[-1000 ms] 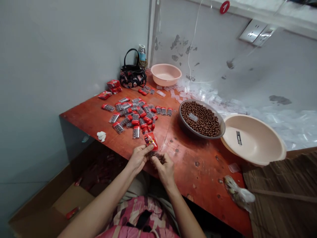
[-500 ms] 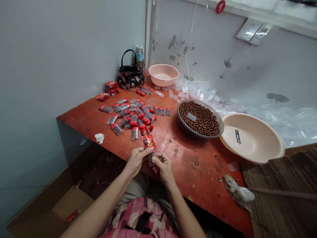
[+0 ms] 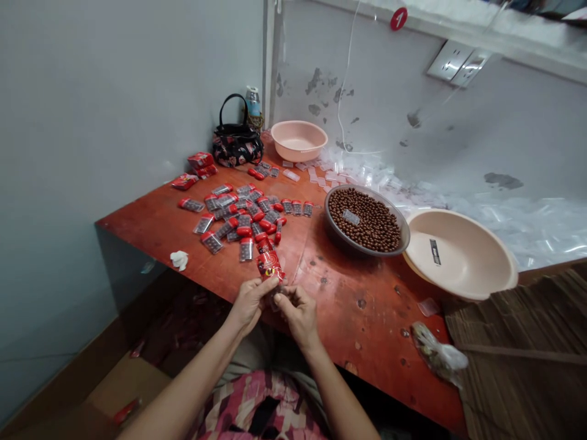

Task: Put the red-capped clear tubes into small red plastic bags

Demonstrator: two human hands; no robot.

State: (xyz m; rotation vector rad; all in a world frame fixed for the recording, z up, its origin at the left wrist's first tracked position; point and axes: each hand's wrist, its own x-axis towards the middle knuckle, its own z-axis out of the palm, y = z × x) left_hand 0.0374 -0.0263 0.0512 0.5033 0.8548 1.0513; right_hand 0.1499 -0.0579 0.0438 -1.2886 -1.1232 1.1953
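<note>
Over the table's front edge my left hand pinches a red printed packet, which points away from me. My right hand closes its thumb and fingers on a small clear box with dark contents, at the near end of the packet. Fingers hide most of the box, so I cannot tell how far it sits inside the packet. Just beyond lies a pile of small clear boxes with red caps, filled with brown balls.
A grey bowl of brown chocolate balls stands right of the pile, beside a large beige basin. Farther back are a pink basin, a black handbag and clear plastic pieces. Stacked cardboard borders the right.
The view has shifted slightly. Both hands stay together, and the right fingers have closed further over the clear box, which now shows less below the packet.
</note>
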